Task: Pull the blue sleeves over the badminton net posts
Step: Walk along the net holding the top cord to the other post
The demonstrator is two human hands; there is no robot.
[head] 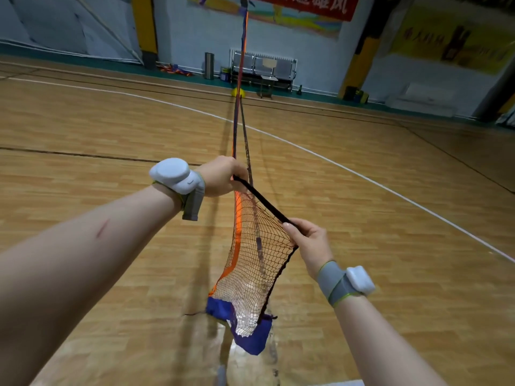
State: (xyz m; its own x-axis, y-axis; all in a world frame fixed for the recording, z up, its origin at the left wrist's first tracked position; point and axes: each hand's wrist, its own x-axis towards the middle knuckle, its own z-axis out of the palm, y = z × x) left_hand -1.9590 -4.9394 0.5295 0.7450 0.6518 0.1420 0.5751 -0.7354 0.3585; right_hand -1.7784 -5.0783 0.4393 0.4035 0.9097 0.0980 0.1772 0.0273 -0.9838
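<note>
My left hand (pixel 221 176) grips the upper end of a thin black post (pixel 264 201), and my right hand (pixel 309 240) holds the same post lower down. The badminton net (pixel 250 260), brown mesh with an orange edge band, hangs slack below the post between my hands. At its bottom end the blue sleeve (pixel 250 338) dangles just above the floor. The rest of the net runs away as a narrow strip to the far post (pixel 243 45), which stands upright on a yellow base (pixel 237 92).
Wooden court floor (pixel 111 129) with white and dark lines spreads all around. A row of metal seats (pixel 264 68), a bin (pixel 209 65) and small items line the far wall.
</note>
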